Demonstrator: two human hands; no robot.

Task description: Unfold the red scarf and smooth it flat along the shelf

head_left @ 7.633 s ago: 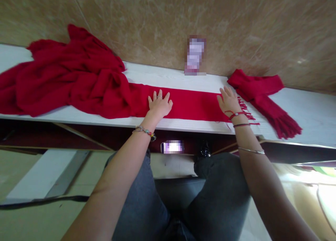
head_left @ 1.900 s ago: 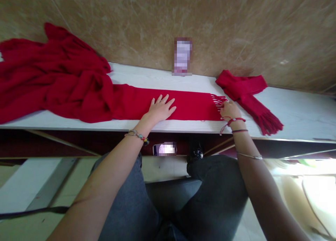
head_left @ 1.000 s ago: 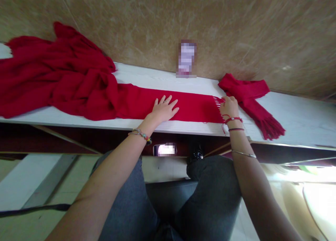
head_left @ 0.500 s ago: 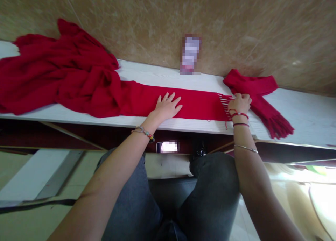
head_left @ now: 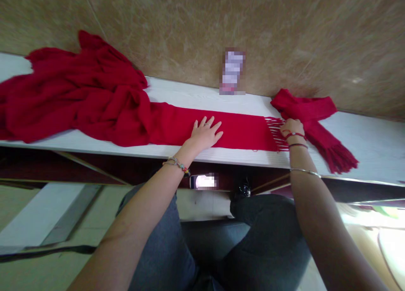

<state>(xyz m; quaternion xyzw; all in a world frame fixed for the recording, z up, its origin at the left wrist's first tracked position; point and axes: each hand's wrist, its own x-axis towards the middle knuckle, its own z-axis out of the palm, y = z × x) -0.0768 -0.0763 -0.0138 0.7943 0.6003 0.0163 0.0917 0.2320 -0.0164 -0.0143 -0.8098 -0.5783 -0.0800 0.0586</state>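
Observation:
A long red scarf (head_left: 242,130) lies stretched along a narrow white shelf, smooth in its middle part and ending in a fringe on the right. My left hand (head_left: 205,134) rests flat on the smooth part with its fingers spread. At the fringed end, my right hand (head_left: 292,128) is closed, its fingers curled on the tassels. Just beyond it lies a second red scarf (head_left: 319,126), folded across itself, with its own fringe pointing toward the shelf's front. On the left the long scarf runs into a heap of crumpled red fabric (head_left: 79,96).
The white shelf (head_left: 186,92) meets a brown marbled wall (head_left: 177,33) at the back. A blurred-out upright item (head_left: 232,71) stands against that wall. Below the shelf's front edge, a phone-like thing with a bright screen (head_left: 202,181) lies near my knees.
The whole view has shifted slightly, so everything sits a little lower and further right. My right hand stays at the fringe, whose tassels now look straighter and more spread. My left hand remains flat.

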